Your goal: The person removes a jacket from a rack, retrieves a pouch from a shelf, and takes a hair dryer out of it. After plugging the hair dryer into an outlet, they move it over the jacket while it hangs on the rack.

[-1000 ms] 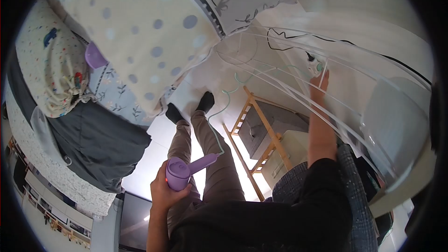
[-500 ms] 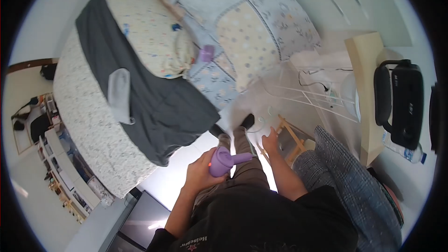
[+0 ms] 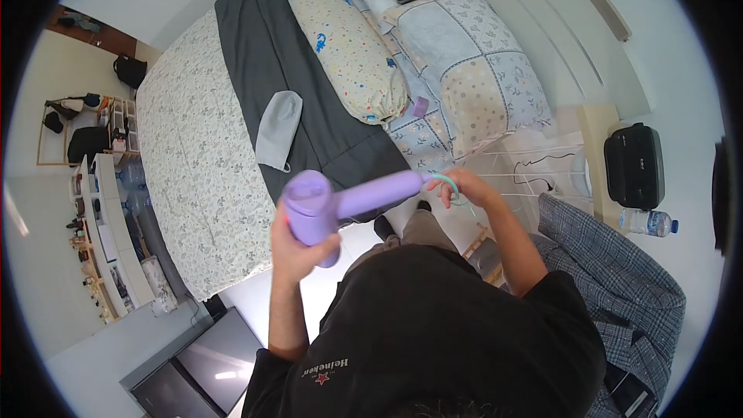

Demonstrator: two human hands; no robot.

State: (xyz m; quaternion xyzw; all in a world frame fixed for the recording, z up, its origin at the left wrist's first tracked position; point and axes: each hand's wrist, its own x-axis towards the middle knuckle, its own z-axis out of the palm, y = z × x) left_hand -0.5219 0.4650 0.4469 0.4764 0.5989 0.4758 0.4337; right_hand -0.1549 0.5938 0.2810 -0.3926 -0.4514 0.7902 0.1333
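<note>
Your left hand (image 3: 302,252): wrapped around purple device (image 3: 312,213).
Your right hand (image 3: 469,184): fingers bent at teal cord (image 3: 455,186), grip unclear, beside purple device's handle end.

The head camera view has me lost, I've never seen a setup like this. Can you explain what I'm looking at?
There's no robot: a person wears the camera on their head, facing forward and down, and all the pictures come from it. The lens makes straight edges look curved. The left hand holds a purple handheld device, maybe a hair dryer. The right hand is at the end of its handle, with the mint-green cord looping by the fingers. On the bed lie a dark grey cloth, a light grey pouch-like item and a patterned bolster.
</note>
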